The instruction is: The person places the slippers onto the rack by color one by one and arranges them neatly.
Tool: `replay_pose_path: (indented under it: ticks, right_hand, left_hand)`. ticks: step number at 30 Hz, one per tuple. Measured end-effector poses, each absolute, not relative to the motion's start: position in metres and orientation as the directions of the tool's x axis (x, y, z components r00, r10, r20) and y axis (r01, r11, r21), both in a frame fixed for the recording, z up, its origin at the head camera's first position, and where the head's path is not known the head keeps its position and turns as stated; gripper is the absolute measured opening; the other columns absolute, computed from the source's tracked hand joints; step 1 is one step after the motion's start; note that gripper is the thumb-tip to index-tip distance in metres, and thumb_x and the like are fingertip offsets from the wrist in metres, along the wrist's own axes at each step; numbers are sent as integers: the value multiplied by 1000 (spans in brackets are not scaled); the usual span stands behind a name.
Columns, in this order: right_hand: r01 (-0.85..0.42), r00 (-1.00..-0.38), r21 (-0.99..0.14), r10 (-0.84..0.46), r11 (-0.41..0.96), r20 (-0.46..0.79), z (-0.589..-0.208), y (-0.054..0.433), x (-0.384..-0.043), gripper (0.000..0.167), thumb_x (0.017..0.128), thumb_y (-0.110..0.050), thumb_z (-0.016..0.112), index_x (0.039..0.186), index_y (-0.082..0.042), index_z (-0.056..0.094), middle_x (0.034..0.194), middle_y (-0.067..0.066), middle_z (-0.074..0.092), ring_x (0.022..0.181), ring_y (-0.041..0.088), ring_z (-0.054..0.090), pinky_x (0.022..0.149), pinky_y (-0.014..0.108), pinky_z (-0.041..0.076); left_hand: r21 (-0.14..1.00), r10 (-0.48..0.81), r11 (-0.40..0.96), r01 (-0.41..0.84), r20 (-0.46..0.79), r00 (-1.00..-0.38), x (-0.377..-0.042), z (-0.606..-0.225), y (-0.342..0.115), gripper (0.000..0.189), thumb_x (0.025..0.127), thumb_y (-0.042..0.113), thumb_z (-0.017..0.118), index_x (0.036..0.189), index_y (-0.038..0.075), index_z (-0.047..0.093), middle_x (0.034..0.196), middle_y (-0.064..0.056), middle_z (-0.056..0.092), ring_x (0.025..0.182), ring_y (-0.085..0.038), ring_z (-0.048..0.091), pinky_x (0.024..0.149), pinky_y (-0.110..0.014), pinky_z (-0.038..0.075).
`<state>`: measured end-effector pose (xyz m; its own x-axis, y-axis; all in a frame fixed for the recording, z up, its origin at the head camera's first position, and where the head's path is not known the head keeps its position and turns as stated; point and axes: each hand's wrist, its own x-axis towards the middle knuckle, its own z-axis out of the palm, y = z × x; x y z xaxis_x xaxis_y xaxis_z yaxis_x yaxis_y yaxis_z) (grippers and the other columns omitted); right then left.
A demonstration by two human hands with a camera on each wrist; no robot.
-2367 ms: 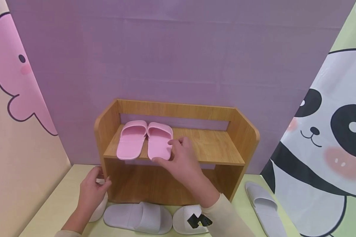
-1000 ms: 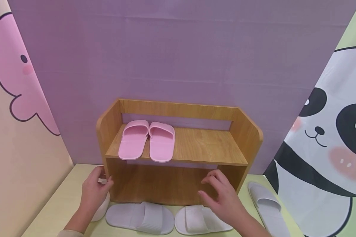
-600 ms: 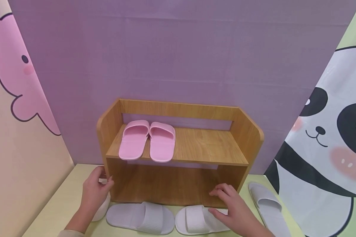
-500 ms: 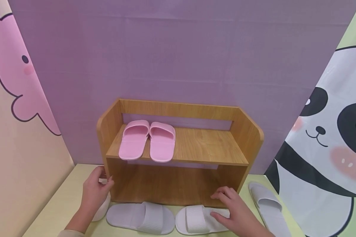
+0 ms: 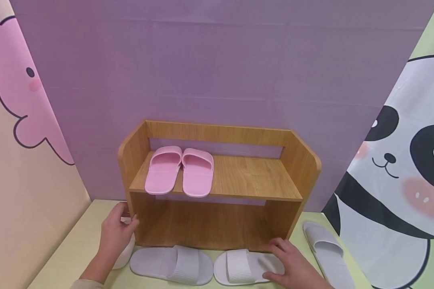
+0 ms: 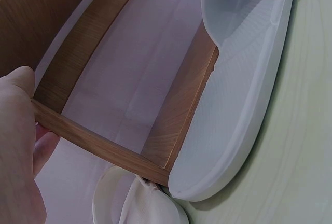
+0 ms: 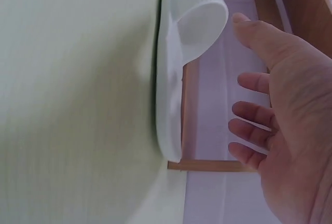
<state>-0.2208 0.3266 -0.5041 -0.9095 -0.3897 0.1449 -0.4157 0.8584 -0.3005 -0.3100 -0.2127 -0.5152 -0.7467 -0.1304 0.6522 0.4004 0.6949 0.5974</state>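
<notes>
At the left end of the wooden rack, the left hand is holding the side panel, its grip pinching the front edge between thumb and fingers. Before the rack's right end, the right hand is hovering at the heel end of a white slipper, its grip spread, thumb and fingers standing apart. That slipper is lying lengthwise along the rack's front, its toe pointing at the toe of a greyish slipper, which is lying before the rack's left half. On the rack's upper shelf, toward its left end, two pink slippers are resting side by side, toes to the back. Right of the rack, another slipper is lying on the tabletop; left of it, a whitish one is partly hiding behind the left wrist.
</notes>
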Motion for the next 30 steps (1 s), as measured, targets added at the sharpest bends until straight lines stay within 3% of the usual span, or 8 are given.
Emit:
replay_pose_path:
  ticks: [7,12,22,30]
  right_hand:
    - [-347,-933,-351,-359,870,35,-511,333,-224,70,85,-69,86,139,-27,69,130,-11,58,117,20,58,103,50,59]
    - [-336,-936,-349,-352,875,20,-520,338,-228,71,85,-71,85,138,-26,70,131,-11,59,119,20,58,103,48,59]
    - [-306,-943,-389,-333,869,-2,-529,341,-233,72,82,-65,91,135,-21,70,134,-3,61,127,28,57,107,61,56]
    - [-218,-963,-418,-264,882,-55,-539,346,-236,80,76,-65,95,138,-21,69,145,7,61,135,35,56,111,65,52]
  left_hand:
    - [593,-127,697,404,656,-744,-310,-515,-213,36,89,-4,81,120,5,65,102,-8,71,94,-30,76,67,-27,63]
    - [596,-128,696,400,652,-748,-311,-515,-212,37,90,-3,81,122,5,65,104,-9,72,95,-30,76,68,-27,62]
    - [587,-127,696,413,667,-734,-310,-516,-213,38,89,-4,82,122,5,65,103,-8,72,93,-30,76,66,-31,64]
    - [579,-124,695,426,680,-723,-311,-517,-214,37,88,-5,81,120,4,65,103,-9,72,92,-30,76,66,-31,64]
